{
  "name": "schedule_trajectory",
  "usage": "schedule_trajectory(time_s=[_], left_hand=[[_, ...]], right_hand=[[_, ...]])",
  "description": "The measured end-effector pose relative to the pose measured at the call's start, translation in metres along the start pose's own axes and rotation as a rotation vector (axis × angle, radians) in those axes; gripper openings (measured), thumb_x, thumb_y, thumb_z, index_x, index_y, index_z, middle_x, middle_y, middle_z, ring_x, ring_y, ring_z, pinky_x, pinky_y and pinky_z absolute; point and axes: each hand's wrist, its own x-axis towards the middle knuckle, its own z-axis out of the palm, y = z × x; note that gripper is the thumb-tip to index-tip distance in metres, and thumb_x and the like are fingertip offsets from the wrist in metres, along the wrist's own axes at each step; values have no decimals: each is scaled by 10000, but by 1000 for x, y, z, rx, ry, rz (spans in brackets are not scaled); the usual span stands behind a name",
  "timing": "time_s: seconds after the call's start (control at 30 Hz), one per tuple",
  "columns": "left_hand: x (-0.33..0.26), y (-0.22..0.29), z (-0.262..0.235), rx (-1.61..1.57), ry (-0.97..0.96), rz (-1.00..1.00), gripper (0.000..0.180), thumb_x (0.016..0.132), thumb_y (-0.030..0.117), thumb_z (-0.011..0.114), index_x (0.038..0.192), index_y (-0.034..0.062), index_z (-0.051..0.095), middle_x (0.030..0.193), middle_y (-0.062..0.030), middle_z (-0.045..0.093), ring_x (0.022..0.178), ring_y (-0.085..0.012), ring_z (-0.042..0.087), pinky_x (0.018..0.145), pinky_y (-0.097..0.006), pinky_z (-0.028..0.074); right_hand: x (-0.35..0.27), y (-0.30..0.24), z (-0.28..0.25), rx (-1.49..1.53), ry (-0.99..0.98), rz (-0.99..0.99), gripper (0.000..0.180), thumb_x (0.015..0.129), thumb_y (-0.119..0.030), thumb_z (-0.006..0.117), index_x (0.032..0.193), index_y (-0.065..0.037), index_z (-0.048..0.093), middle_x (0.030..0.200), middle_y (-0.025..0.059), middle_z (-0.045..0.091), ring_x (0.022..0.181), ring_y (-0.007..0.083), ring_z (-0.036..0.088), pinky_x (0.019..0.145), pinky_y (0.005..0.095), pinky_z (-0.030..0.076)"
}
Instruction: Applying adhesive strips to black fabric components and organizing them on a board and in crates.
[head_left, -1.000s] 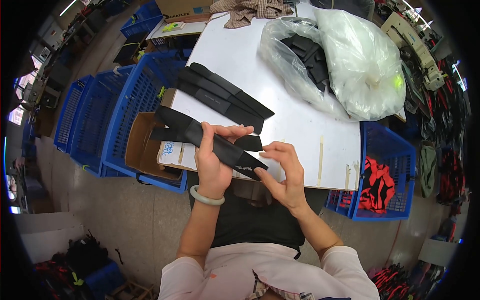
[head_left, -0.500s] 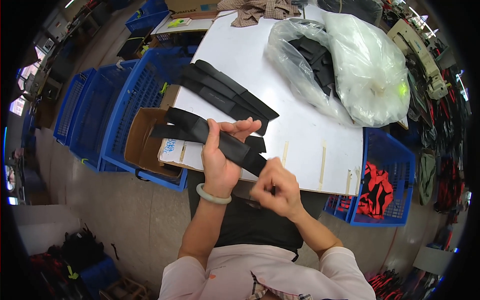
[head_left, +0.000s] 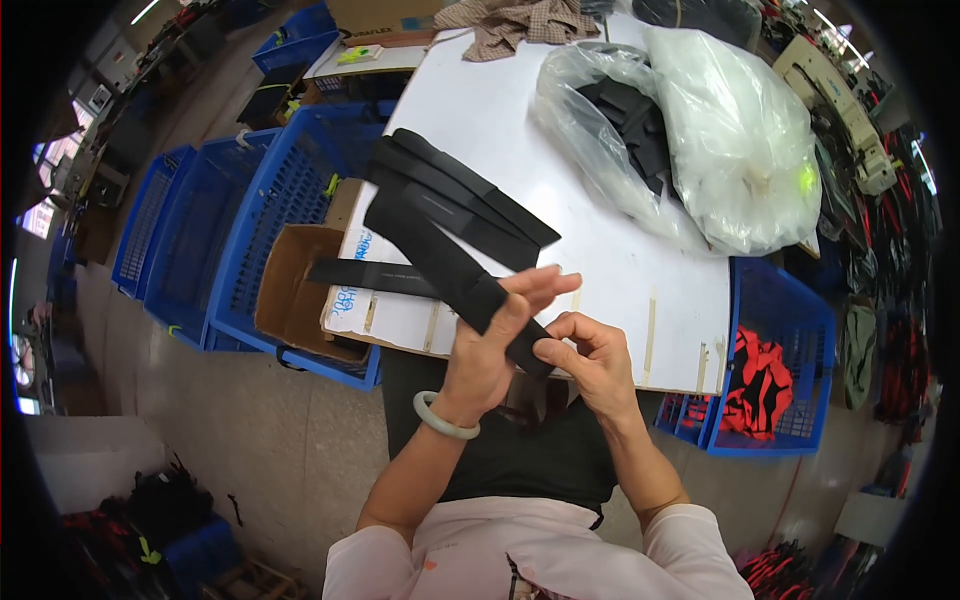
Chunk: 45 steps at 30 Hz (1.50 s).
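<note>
A wide black fabric strip point(head_left: 430, 250) slants down from the table toward me. Its near end is pinched between the thumb and fingers of my right hand point(head_left: 598, 365). My left hand point(head_left: 482, 365), with a pale bangle at the wrist, holds the strip between its thumb and its outstretched fingers. Beneath it, a second black strip point(head_left: 365, 274) lies across the table corner, reaching past the left edge. Farther back, several overlapping black strips point(head_left: 480, 205) lie fanned out on the white table point(head_left: 600, 285).
Blue crates point(head_left: 240, 260) and an open cardboard box point(head_left: 290, 285) stand left of the table. A clear bag of black pieces point(head_left: 630, 120) and a stuffed translucent bag point(head_left: 740, 150) sit at back right. A blue crate point(head_left: 800, 385) with red-and-black pieces stands right.
My right hand has opened out of its blurred fist-like pose into a pinch on the strip's near end. My left hand has shifted right, and the held strip now lies straighter and steeper.
</note>
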Motion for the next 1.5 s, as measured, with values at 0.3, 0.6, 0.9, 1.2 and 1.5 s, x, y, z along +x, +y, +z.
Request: schedule_trajectory(time_s=[0.3, 0.6, 0.9, 1.2, 1.5], left_hand=[[12, -5, 17, 259, 67, -269, 430, 1000, 276, 449, 1232, -80, 509, 1074, -218, 648, 1032, -278, 634, 945, -374, 473], [-23, -75, 20, 1429, -565, 182, 592, 771, 71, 708, 1323, 59, 497, 1431, -162, 395, 1359, -370, 325, 1097, -502, 268], [-30, -97, 23, 1582, -513, 265, 630, 762, 43, 689, 1351, 86, 469, 1432, -176, 382, 1346, -366, 345, 1093, -514, 269], [-43, -114, 35, 1790, -482, 261, 670, 766, 96, 699, 1384, 140, 444, 1469, -164, 339, 1388, -347, 282, 1109, -531, 214], [-46, -137, 33, 1808, -465, 389, 629, 794, 78, 654, 1383, 158, 449, 1451, -176, 354, 1374, -367, 302, 1103, -562, 213]], right_hand=[[-13, -34, -88, -992, 409, -794, 180, 687, 21, 724, 860, -10, 681, 804, 83, 616, 749, 229, 591, 654, 324, 456], [-79, 62, -125, -1303, 322, -578, 324, 740, -141, 720, 1057, -90, 674, 1119, 88, 626, 1051, 251, 576, 881, 390, 419], [-98, 71, -134, -1320, 368, -419, 463, 747, -264, 733, 1187, -154, 637, 1303, 12, 566, 1258, 234, 467, 1054, 456, 291], [-97, 83, -140, -1315, 379, -493, 462, 751, -224, 726, 1200, -181, 629, 1307, -12, 563, 1261, 210, 472, 1067, 449, 279], [-95, 87, -138, -1306, 400, -528, 451, 758, -226, 716, 1200, -186, 633, 1299, -13, 574, 1257, 203, 478, 1069, 430, 279]])
